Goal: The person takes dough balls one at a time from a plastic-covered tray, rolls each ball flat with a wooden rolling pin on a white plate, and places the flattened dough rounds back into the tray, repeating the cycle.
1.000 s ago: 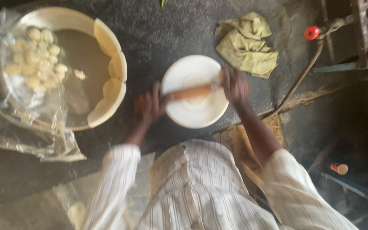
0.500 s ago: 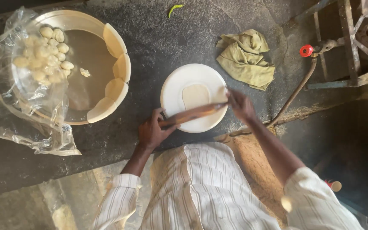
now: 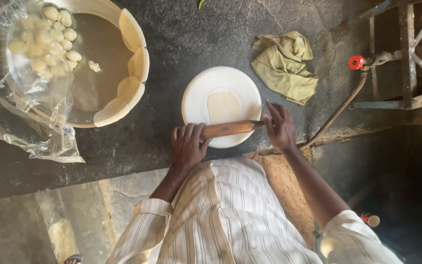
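A round white board (image 3: 199,95) lies on the dark stone counter with a flattened piece of pale dough (image 3: 223,106) on it. A wooden rolling pin (image 3: 230,128) lies across the near edge of the board, just below the dough. My left hand (image 3: 188,145) presses flat on the pin's left end. My right hand (image 3: 279,126) rests on its right end with fingers stretched out. Both forearms come out of rolled-up striped sleeves.
A wide round tray (image 3: 98,83) at the left holds several dough balls (image 3: 50,39) under a clear plastic bag (image 3: 20,112), with rolled dough discs (image 3: 132,63) along its right rim. A crumpled olive cloth (image 3: 285,66) lies right of the board. A gas hose with red valve (image 3: 356,62) runs along the counter's right.
The pin has rolled back toward me, from mid-board to the board's near edge, and both hands came with it. The dough now shows uncovered.
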Available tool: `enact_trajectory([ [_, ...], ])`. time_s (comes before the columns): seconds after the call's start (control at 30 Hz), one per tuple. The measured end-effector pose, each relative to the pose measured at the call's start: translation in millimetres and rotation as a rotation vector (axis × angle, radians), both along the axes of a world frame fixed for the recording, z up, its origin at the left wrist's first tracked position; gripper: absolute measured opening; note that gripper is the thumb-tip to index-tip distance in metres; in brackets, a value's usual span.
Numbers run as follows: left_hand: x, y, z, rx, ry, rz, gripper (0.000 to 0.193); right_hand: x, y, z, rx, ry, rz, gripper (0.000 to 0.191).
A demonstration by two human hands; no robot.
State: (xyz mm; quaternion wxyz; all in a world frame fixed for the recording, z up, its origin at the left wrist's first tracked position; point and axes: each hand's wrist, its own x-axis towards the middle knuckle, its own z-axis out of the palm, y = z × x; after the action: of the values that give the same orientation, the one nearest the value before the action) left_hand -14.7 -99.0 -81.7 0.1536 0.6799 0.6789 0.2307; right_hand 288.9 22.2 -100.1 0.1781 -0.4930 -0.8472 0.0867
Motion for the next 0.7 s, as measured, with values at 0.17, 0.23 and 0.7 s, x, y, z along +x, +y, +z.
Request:
enact_trajectory([
  [0.17, -11, -4, 1, -0.056, -0.01, -0.037, 0.05, -74, 33, 11, -0.11, 0.043, -0.065, 0.026],
  [0.23, -18, -10, 4, -0.063, -0.03, -0.06, 0.051, -95, 36, 16, -0.129, 0.043, -0.07, 0.02],
  [0.7, -52, -36, 15, -0.089, -0.134, -0.111, 0.055, -135, 67, 40, -0.662, -0.216, -0.129, 0.044],
])
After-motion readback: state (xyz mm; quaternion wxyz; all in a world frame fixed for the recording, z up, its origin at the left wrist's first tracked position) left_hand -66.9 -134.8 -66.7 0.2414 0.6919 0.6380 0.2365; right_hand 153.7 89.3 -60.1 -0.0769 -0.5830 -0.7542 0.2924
